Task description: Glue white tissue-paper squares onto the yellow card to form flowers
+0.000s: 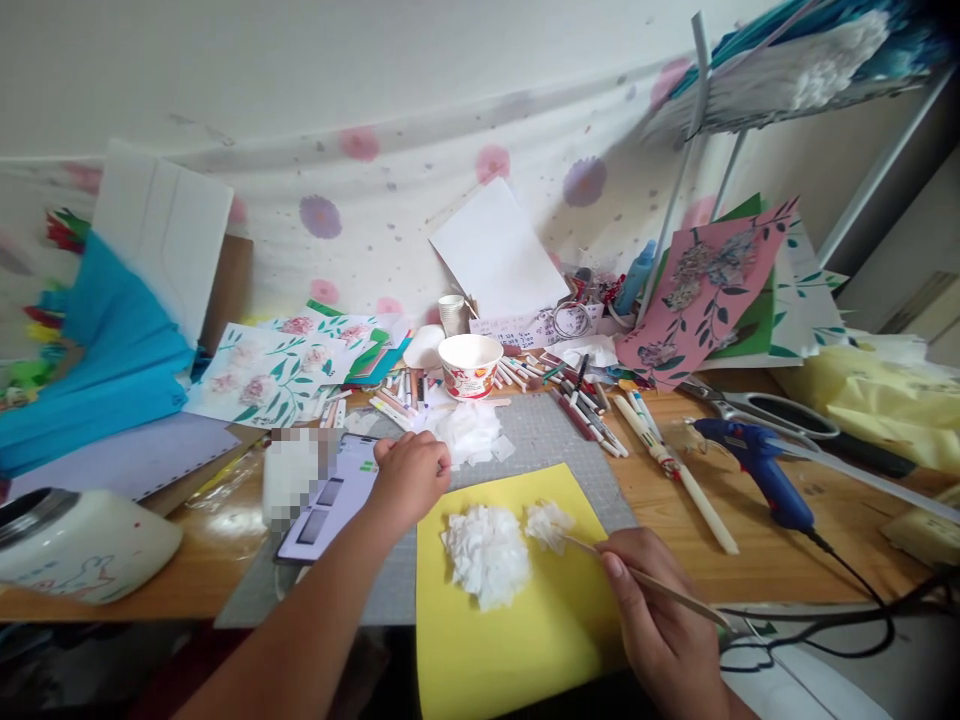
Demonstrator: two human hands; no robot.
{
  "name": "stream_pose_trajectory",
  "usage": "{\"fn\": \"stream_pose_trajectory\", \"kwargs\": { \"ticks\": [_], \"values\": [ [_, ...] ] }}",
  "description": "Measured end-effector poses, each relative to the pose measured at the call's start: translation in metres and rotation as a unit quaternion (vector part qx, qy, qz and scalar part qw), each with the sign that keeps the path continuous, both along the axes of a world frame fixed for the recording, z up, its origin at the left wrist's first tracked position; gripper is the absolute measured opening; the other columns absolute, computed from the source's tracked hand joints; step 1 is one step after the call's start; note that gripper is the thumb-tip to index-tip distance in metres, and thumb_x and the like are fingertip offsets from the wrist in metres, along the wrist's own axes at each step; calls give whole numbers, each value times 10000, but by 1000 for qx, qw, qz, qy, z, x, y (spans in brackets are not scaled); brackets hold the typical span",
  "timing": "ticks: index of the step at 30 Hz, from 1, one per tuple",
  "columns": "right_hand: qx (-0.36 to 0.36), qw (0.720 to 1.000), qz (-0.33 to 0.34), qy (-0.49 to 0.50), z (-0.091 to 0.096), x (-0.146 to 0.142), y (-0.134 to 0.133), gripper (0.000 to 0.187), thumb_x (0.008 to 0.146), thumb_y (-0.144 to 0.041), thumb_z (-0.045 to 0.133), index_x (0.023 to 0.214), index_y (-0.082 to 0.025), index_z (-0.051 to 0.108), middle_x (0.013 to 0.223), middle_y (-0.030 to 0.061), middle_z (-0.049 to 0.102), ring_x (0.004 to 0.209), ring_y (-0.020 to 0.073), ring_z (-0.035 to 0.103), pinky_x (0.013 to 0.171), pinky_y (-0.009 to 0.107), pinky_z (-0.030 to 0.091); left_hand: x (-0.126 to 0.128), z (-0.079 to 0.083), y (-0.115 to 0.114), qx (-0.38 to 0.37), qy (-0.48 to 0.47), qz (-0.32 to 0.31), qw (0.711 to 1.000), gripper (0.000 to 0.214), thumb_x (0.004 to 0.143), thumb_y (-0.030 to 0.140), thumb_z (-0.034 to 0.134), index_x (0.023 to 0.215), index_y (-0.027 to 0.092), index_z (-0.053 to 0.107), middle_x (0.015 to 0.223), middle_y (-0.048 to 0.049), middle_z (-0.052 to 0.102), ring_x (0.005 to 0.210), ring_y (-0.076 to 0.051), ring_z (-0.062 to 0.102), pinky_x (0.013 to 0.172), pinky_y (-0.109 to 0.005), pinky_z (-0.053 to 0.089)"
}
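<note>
Yellow paper (465, 670) lies at the desk's front edge, bearing a large round clump of crumpled white tissue (487, 555) and a smaller tissue clump (548, 524). My right hand (660, 610) grips a thin wooden-looking stick (679, 597), whose tip touches the smaller clump. My left hand (411, 480) hovers above the mat beside a phone (334, 500), fingers curled together; what they hold, if anything, is hidden. Just beyond it sits a loose pile of white tissue pieces (471, 432), in front of a white paper bowl (470, 365).
A blue glue gun (757, 465) and large scissors (772, 412) lie at the right, with a black cable trailing. Several markers (592, 425) surround the bowl on the grey cutting mat (540, 430). Flower-decorated sheets (274, 375) and a white jar (90, 545) stand left.
</note>
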State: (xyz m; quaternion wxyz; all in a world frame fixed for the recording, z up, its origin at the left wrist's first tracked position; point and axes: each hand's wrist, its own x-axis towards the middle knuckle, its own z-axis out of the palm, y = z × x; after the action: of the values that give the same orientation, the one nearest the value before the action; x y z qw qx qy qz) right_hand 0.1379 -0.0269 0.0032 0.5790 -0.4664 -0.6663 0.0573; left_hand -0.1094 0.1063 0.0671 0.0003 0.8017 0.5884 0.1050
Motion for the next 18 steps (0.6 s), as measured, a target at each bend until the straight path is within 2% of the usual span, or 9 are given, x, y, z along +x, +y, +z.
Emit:
{"fn": "stream_pose_trajectory", "kwargs": {
  "ticks": [4, 8, 13, 18],
  "values": [
    [4, 999, -31, 12, 5, -3, 1, 159, 947, -131, 511, 906, -218, 637, 753, 29, 629, 688, 185, 625, 613, 303, 505, 16, 15, -12, -2, -44, -26, 999, 163, 871, 194, 555, 802, 248, 692, 992, 0, 707, 1012, -220, 608, 857, -401, 310],
    [-2, 1000, -13, 4, 7, -4, 2, 170, 942, -110, 513, 920, -214, 646, 768, 37, 648, 704, 186, 637, 635, 310, 518, 46, 21, -30, 5, -113, -83, 990, 118, 840, 193, 642, 765, 256, 707, 940, 13, 717, 976, -216, 613, 885, -413, 302],
    [-4, 1000, 7, -3, 11, -4, 2, 182, 936, -94, 510, 887, -205, 647, 760, 37, 650, 688, 175, 632, 631, 295, 515, 74, 5, -44, -6, -132, -177, 975, 106, 853, 204, 670, 786, 262, 727, 938, -2, 721, 963, -215, 594, 899, -441, 284],
    [-7, 1000, 18, 20, 10, -3, 0, 184, 932, -83, 506, 882, -204, 636, 751, 23, 630, 680, 163, 606, 625, 288, 490, 78, -5, -49, -6, -105, -230, 967, 167, 868, 162, 658, 740, 256, 712, 887, 13, 698, 957, -206, 566, 885, -450, 256]
  ]
}}
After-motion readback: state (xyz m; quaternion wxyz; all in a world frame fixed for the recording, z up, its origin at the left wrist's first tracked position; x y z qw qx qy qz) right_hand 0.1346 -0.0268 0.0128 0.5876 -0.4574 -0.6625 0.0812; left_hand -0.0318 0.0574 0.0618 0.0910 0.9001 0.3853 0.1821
